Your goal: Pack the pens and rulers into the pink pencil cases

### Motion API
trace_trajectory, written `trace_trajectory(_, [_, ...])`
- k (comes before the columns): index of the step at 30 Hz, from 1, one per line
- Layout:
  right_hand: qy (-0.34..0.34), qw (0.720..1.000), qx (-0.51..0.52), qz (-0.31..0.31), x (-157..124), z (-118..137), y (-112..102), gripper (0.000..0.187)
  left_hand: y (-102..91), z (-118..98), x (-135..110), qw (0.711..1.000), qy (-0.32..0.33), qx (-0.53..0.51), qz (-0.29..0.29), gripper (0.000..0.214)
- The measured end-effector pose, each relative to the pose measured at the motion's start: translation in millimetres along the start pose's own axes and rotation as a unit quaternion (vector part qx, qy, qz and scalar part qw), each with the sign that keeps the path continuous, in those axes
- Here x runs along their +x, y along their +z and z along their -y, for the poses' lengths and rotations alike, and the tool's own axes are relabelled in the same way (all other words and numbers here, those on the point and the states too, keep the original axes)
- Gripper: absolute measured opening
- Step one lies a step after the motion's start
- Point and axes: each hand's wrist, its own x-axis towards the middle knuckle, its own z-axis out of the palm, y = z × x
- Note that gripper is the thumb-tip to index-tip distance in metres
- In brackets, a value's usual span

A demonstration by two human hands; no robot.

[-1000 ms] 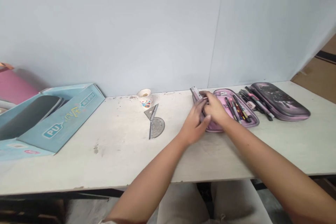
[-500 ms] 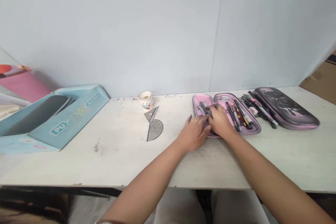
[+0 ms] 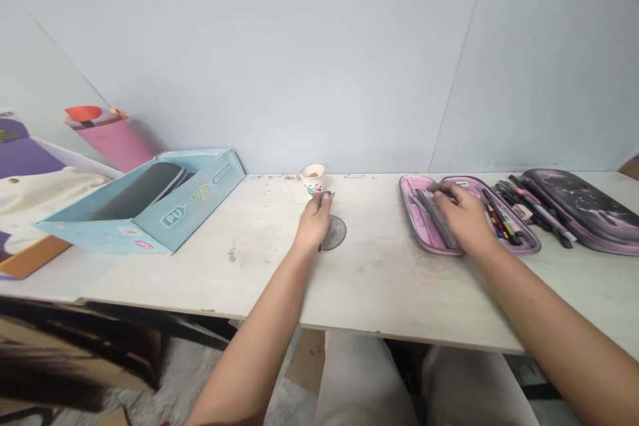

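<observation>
My left hand (image 3: 314,221) is pinched closed over a small triangular set square (image 3: 333,196); only its tip shows past the fingers. Just to the right of that hand, a clear grey protractor (image 3: 335,233) lies flat on the table. An opened pink pencil case (image 3: 410,194) is under my right hand (image 3: 463,213). The fingers of this hand are curled at the upper part of a grey ruler (image 3: 438,218) lying in the case's left half; the exact grip is partly hidden. Several pens (image 3: 500,216) are in the right half.
A paper cup (image 3: 313,180) stands behind my left hand. Right of the opened case are loose pens (image 3: 542,206), an eraser (image 3: 522,212) and a closed dark pencil case (image 3: 584,206). At left sits a light blue box (image 3: 192,206) with a dark case (image 3: 142,190) inside, near a pink pouch (image 3: 112,140).
My left hand has left the opened pencil case and moved left to the set square. The right hand stays at the ruler in the case. The view has turned left.
</observation>
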Motion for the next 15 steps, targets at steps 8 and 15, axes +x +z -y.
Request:
trace_trajectory(8, [0.219, 0.905, 0.266, 0.251, -1.2, 75.1, 79.3, 0.041, 10.0, 18.9, -2.8, 0.998, -0.059, -0.022, -0.017, 0.041])
trace_trajectory(15, [0.301, 0.876, 0.253, 0.279, -3.0, 81.5, 124.1, 0.035, 23.4, 32.4, -2.5, 0.993, -0.08, 0.015, -0.09, 0.036])
